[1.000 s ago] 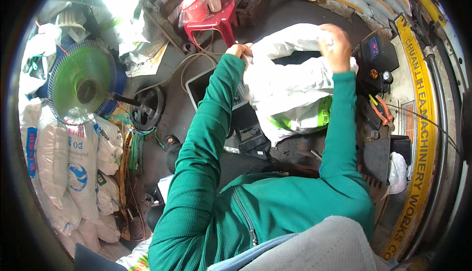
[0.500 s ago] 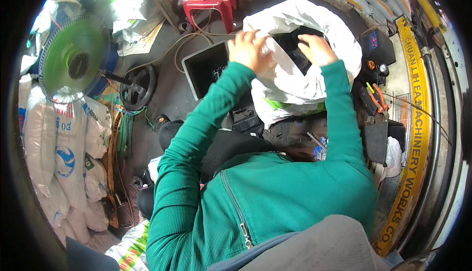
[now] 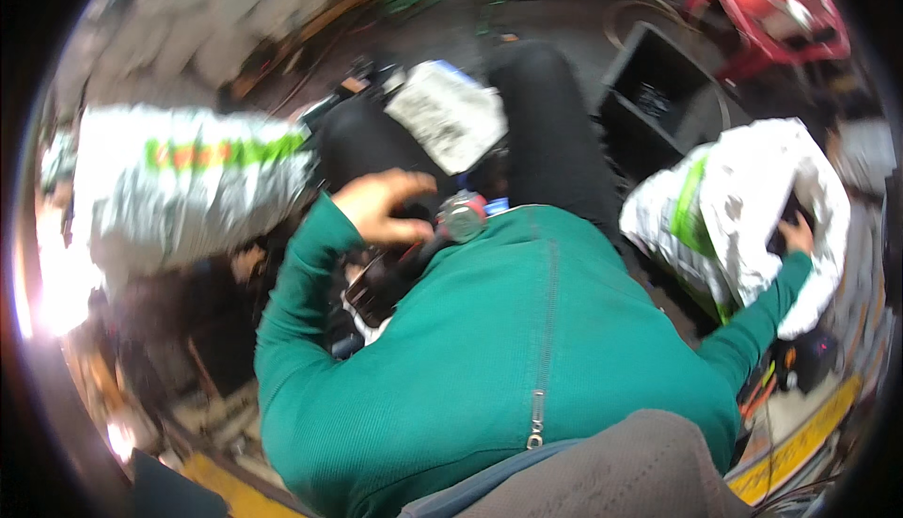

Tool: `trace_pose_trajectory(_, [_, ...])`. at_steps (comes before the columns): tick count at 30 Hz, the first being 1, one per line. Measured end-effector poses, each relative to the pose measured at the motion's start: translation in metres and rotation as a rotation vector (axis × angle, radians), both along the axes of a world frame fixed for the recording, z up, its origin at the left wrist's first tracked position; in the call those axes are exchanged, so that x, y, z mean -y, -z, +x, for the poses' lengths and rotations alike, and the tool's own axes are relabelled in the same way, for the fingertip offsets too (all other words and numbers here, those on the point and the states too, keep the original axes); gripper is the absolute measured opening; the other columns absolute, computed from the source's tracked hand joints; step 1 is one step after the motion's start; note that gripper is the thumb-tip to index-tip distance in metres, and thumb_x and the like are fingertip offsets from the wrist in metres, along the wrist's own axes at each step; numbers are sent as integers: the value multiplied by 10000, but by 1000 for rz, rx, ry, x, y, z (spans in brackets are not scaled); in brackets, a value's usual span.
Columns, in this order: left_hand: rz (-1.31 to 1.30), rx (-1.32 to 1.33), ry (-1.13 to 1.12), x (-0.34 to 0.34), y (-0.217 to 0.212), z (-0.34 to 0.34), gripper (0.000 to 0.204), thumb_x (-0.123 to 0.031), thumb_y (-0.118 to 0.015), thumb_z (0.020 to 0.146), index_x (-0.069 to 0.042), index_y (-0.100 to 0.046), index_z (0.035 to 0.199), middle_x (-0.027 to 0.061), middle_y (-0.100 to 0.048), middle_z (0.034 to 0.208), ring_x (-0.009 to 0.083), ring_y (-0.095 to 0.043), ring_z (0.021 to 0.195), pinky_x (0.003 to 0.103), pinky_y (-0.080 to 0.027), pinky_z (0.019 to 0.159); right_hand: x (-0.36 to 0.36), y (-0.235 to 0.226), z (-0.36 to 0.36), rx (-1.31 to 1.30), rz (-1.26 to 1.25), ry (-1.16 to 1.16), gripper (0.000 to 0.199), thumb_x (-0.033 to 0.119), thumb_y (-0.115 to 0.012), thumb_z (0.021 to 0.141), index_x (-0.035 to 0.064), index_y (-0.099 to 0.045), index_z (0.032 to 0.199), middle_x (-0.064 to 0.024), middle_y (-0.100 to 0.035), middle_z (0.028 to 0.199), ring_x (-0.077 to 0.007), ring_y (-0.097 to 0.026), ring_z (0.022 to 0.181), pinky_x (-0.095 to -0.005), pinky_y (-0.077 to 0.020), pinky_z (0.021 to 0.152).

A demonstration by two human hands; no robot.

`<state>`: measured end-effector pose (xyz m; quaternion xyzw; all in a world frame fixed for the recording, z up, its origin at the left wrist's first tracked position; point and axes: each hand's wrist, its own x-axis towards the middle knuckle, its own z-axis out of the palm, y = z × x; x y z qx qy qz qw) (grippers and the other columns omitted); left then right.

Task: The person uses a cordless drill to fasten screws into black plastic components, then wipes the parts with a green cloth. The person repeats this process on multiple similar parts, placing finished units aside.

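Note:
My left hand (image 3: pixel 388 208) is over my lap, its fingers apart and nothing held. Close to its fingertips is a clear bottle (image 3: pixel 463 216) with a reddish part. At the right, my right hand (image 3: pixel 800 235) reaches into the mouth of a white sack (image 3: pixel 752 180) with a green band. A dark shape shows beside its fingers, but blur and the sack's folds hide whether they grip it. Between my knees lies a white printed sheet or bag (image 3: pixel 447 116).
A dark grey bin (image 3: pixel 616 118) with small dark pieces inside stands beyond my right knee. A red stool (image 3: pixel 790 20) is at the far right. Another white and green sack (image 3: pixel 198 180) lies at my left. Orange-handled pliers (image 3: pixel 758 391) lie near my right elbow.
My view has swung left, so the sack and bin now appear farther right. My left hand has left the sack's rim for my lap; my right hand stays at the sack.

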<state>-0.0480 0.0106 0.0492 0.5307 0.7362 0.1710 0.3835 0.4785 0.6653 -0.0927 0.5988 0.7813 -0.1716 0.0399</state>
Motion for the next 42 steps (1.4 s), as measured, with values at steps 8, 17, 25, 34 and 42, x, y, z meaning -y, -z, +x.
trace_pose_trajectory(8, [20, -403, -592, 76, 68, 144, 410, -374, -635, 790, -142, -594, 1126, 85, -572, 1000, 289, -612, 829, 396, -507, 718, 75, -139, -71, -180, 570, -281, 529, 346, -523, 850, 92, -468, 1310, -193, -547, 1236, -320, -537, 1120, -382, -404, 942])
trace_pose_trajectory(17, [337, -397, -712, 146, 44, 88, 506, -373, -681, 759, -93, -581, 1168, 134, -558, 1182, 302, -533, 1096, 416, -424, 934, 359, -207, -409, -874, 107, -1236, 571, -47, -474, 702, 31, -498, 1268, -143, -535, 1237, -260, -507, 1137, -342, -378, 976])
trace_pose_trajectory(25, [638, -1862, -1489, 398, -237, -147, 277, -277, -569, 836, -41, -638, 963, 180, -629, 987, 360, -604, 897, 397, -496, 751, 471, -137, -504, -872, -73, -1457, 517, 11, -568, 702, 79, -551, 1214, -138, -591, 1100, -291, -568, 994, -359, -444, 879])
trace_pose_trajectory(34, [-528, -1431, -1413, 457, -216, -352, 395, -358, -445, 884, -102, -606, 1139, 167, -568, 1199, 328, -519, 1142, 448, -408, 947, 411, -87, -506, -790, 34, -1186, 438, 35, -592, 719, 46, -582, 1156, -152, -598, 1123, -292, -577, 1027, -358, -452, 897])
trace_pose_trajectory(42, [-301, -1909, -1146, 532, -271, -280, 300, -289, -592, 856, -126, -630, 1105, 101, -646, 1073, 253, -629, 938, 373, -495, 806, 416, -156, -507, -868, 60, -1241, 480, 34, -574, 669, 62, -598, 1147, -144, -610, 1068, -299, -578, 971, -352, -448, 868])
